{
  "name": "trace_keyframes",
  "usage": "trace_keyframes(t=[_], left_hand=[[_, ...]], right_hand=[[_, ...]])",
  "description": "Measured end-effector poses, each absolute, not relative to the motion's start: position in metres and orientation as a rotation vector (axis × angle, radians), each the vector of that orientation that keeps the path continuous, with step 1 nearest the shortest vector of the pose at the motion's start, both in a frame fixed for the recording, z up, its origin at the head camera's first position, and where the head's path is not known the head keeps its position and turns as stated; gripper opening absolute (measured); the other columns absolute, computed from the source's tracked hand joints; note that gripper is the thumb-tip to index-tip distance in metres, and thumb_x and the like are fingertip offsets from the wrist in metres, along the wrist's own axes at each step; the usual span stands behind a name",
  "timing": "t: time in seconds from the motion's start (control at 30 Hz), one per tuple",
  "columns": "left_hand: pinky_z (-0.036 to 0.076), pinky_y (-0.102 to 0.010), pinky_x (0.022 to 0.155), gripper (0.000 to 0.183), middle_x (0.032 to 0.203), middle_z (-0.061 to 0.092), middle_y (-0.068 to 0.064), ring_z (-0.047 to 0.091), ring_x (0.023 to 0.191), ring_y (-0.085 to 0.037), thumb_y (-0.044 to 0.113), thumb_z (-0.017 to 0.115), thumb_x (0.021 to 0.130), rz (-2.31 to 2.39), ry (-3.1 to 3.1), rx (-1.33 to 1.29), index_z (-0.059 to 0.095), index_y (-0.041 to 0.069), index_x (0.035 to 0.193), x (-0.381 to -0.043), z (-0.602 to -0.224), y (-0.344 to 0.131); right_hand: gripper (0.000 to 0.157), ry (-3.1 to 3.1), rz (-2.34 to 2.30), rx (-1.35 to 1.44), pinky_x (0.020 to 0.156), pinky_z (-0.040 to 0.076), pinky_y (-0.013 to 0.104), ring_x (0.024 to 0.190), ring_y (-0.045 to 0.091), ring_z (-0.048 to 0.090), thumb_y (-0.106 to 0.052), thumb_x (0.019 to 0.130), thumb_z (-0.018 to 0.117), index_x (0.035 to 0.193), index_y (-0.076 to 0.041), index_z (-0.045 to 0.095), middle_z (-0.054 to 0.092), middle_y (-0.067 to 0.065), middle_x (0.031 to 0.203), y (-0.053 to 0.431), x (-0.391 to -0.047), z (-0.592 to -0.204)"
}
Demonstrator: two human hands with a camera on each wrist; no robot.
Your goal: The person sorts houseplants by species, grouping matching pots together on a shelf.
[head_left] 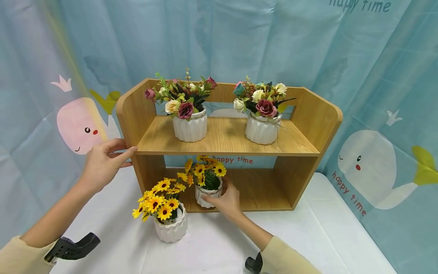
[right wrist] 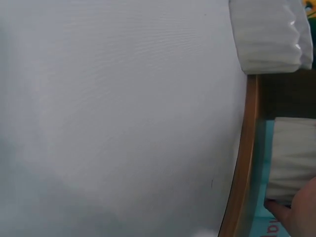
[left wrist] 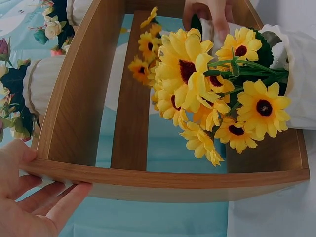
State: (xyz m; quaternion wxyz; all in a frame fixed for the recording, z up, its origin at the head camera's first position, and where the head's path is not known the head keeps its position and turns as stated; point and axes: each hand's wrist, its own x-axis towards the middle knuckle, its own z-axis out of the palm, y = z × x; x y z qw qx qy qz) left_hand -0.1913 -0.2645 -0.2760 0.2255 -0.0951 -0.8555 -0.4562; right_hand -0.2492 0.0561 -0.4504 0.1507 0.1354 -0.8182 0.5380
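My left hand (head_left: 104,161) grips the left side panel of a two-tier wooden shelf (head_left: 226,146). In the left wrist view its thumb lies over the panel's edge and the fingers (left wrist: 61,202) lie along the outer face. On the lower tier, my right hand (head_left: 227,199) holds a white ribbed flowerpot (head_left: 207,196) of small sunflowers (head_left: 200,171), thumb at the near side and the other fingers partly hidden behind. A second white pot (head_left: 172,228) of sunflowers (head_left: 157,201) stands on the table in front of the shelf's left end.
On the upper tier stand two white pots, the left pot (head_left: 191,127) and the right pot (head_left: 261,129), both with mixed artificial roses. A white cloth (head_left: 212,247) covers the table. Blue printed curtains (head_left: 239,38) hang behind and at the sides.
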Motion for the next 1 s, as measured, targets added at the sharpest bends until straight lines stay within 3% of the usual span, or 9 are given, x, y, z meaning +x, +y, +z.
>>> trace_keyframes(t=[0.13, 0.3, 0.4, 0.8, 1.0], left_hand=[[0.058, -0.016, 0.061, 0.035, 0.116, 0.064, -0.031, 0.062, 0.078, 0.018, 0.018, 0.066, 0.098, -1.245, -2.356, -0.267, 0.064, -0.011, 0.116, -0.191, -0.276, -0.264], [0.058, -0.016, 0.061, 0.034, 0.116, 0.064, -0.031, 0.062, 0.078, 0.018, 0.018, 0.066, 0.098, -1.24, -2.356, -0.262, 0.064, -0.011, 0.116, -0.191, -0.275, -0.264], [0.058, -0.016, 0.061, 0.035, 0.117, 0.064, -0.031, 0.062, 0.078, 0.018, 0.019, 0.066, 0.098, -1.24, -2.362, -0.256, 0.064, -0.011, 0.117, -0.19, -0.275, -0.264], [0.058, -0.016, 0.061, 0.035, 0.116, 0.064, -0.031, 0.062, 0.078, 0.017, 0.018, 0.066, 0.098, -1.236, -2.361, -0.271, 0.063, -0.012, 0.117, -0.19, -0.276, -0.263], [0.058, -0.016, 0.061, 0.034, 0.116, 0.064, -0.031, 0.062, 0.078, 0.017, 0.018, 0.066, 0.098, -1.234, -2.36, -0.27, 0.063, -0.012, 0.117, -0.191, -0.276, -0.264]], right_hand=[[0.086, -2.322, 1.572, 0.412, 0.062, 0.052, 0.024, 0.086, 0.017, 0.062, -0.033, 0.066, 0.094, 0.137, -0.006, 0.053, 0.068, 0.007, 0.11, 0.044, -0.253, -0.45], [0.085, -2.297, 1.585, 0.455, 0.084, 0.058, 0.033, 0.109, 0.025, 0.065, -0.03, 0.067, 0.094, 0.137, -0.006, 0.052, 0.065, 0.01, 0.124, 0.031, -0.26, -0.452], [0.085, -2.293, 1.589, 0.458, 0.092, 0.057, 0.039, 0.114, 0.026, 0.064, -0.029, 0.066, 0.094, 0.137, -0.007, 0.052, 0.065, 0.01, 0.126, 0.026, -0.264, -0.455], [0.087, -2.32, 1.606, 0.52, 0.092, 0.057, 0.04, 0.113, 0.027, 0.065, -0.03, 0.07, 0.093, 0.141, -0.006, 0.047, 0.066, 0.011, 0.125, 0.028, -0.262, -0.467], [0.092, -2.288, 1.682, 0.557, 0.101, 0.052, 0.047, 0.122, 0.03, 0.06, -0.022, 0.073, 0.092, 0.147, -0.006, 0.04, 0.061, 0.014, 0.133, 0.027, -0.26, -0.468]])
